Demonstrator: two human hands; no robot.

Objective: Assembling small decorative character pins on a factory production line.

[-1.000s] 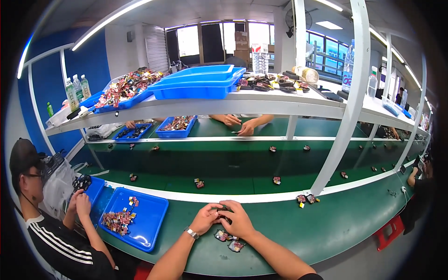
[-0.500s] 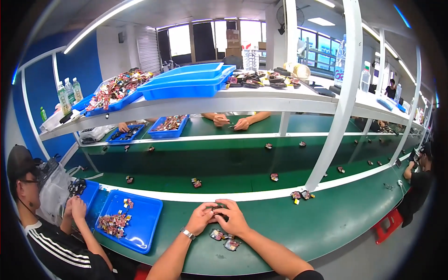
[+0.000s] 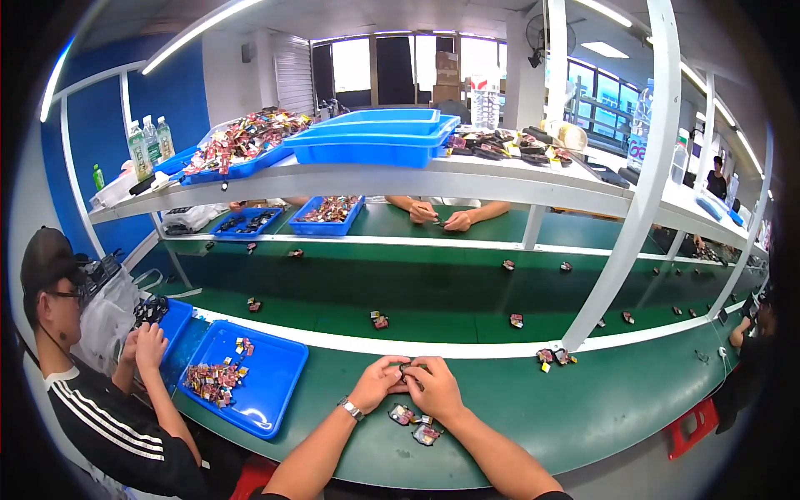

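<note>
Over the green bench, my left hand (image 3: 372, 387) and my right hand (image 3: 437, 390) meet with fingers closed around a small black piece (image 3: 406, 372). Most of it is hidden by my fingers, and its exact kind cannot be made out. Just below my hands lie a few small dark pieces (image 3: 427, 434) with pink, white and yellow parts. To the left sits a blue tray (image 3: 275, 392), holding a heap of small pink, yellow and white parts (image 3: 213, 382).
On my left a co-worker (image 3: 104, 400) handles something beside another blue tray (image 3: 177, 321). A green belt (image 3: 450, 321) carrying scattered pieces runs beyond a white rail (image 3: 492, 347). White posts (image 3: 627, 217) hold up a shelf with blue trays (image 3: 367, 152). Small pieces (image 3: 556, 358) lie at the right.
The view has swung left, so the scene sits farther right. My hands stay together around the black piece, with my fingers slightly shifted. Pieces on the belt have changed place slightly.
</note>
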